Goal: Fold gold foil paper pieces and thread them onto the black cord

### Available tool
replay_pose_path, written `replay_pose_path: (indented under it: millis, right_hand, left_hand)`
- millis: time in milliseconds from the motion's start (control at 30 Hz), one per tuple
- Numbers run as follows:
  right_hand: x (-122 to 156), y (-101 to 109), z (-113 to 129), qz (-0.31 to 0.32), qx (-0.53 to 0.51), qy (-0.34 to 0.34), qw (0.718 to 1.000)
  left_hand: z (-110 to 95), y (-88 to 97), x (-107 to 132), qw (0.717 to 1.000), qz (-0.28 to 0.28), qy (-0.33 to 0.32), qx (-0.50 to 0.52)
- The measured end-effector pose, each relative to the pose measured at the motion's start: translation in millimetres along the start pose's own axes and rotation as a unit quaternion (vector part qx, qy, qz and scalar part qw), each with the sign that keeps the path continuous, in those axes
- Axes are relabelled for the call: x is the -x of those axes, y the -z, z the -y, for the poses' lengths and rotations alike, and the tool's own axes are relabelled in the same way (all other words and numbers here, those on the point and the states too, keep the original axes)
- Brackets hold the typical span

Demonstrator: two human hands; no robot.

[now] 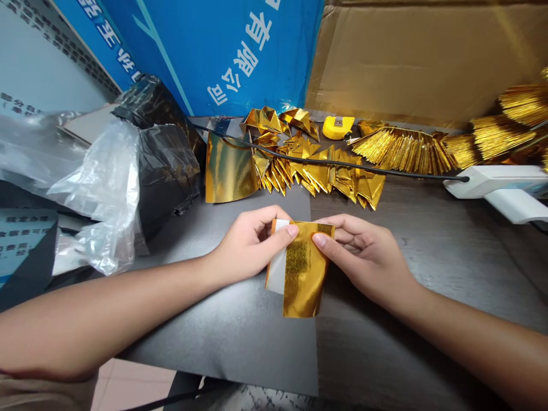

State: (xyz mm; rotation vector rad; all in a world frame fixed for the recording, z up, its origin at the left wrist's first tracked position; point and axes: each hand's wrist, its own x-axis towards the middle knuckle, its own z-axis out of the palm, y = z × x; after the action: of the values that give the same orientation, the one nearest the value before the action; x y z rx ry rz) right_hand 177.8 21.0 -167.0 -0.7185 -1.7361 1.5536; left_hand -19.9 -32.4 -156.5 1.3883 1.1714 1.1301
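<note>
A sheet of gold foil paper with a white back is held over the dark table, partly folded lengthwise. My left hand pinches its upper left edge with thumb on top. My right hand pinches the upper right edge, thumb pressing the gold face. Both hands are closed on the sheet. Its lower end hangs free toward me.
Several folded gold pieces lie behind my hands, with a curled gold sheet to their left and fanned gold stacks at right. A black cable, yellow tape measure, white tool, plastic bags and cardboard surround them.
</note>
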Motion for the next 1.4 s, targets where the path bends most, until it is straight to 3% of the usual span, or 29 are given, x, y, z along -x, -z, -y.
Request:
replay_pose_path:
  millis: [333,800,1033,1233,1400]
  right_hand:
    - [0.5,4.4,-1.9,0.008,-0.05,-0.061,0.997]
    - [-2.8,8.0,6.4,-0.007,0.1,-0.003,0.995]
    - [-2.0,7.4,6.6,0.034,0.116,0.01,0.993]
    - [-1.7,6.1,6.8,0.081,0.117,-0.005,0.99]
    - [-1.1,3.5,7.1,0.083,0.15,0.015,0.985]
  left_hand:
    - [0.1,1.3,1.6,1.0,0.001,0.002,-0.015]
    - [0.6,1.0,0.9,1.0,-0.001,-0.001,-0.02]
    - [-1.6,0.5,2.1,0.999,-0.014,-0.027,-0.022]
    - [-3.8,-3.2,3.5,0.993,-0.067,-0.076,-0.063]
    - [-3.7,-3.8,2.8,0.99,-0.079,-0.094,-0.072]
